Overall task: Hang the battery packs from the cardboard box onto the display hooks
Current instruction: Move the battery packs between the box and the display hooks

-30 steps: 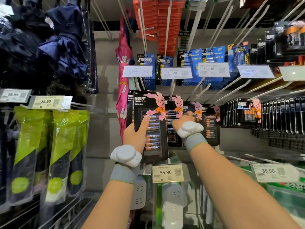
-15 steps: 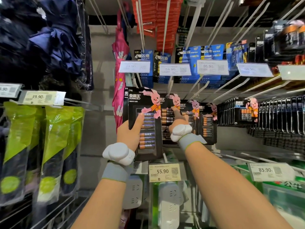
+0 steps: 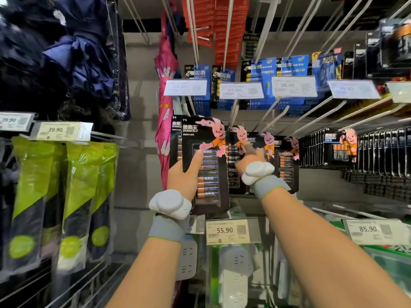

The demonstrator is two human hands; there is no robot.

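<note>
Head view: left hand [image 3: 184,174] grips flat glossy battery pack [image 3: 210,168]; right hand [image 3: 250,157] touches hung packs [image 3: 287,161], grip unclear.

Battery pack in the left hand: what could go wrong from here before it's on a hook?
The left hand grips the battery pack low, by one edge; its top could tilt and miss the hook.
It is marked 7, the pack behind it 5; it might land on the wrong hook.
The right hand may nudge the hung packs askew.

Left hand [image 3: 184,176] grips battery pack [image 3: 209,138]; right hand [image 3: 251,156] extends forefinger.
</note>
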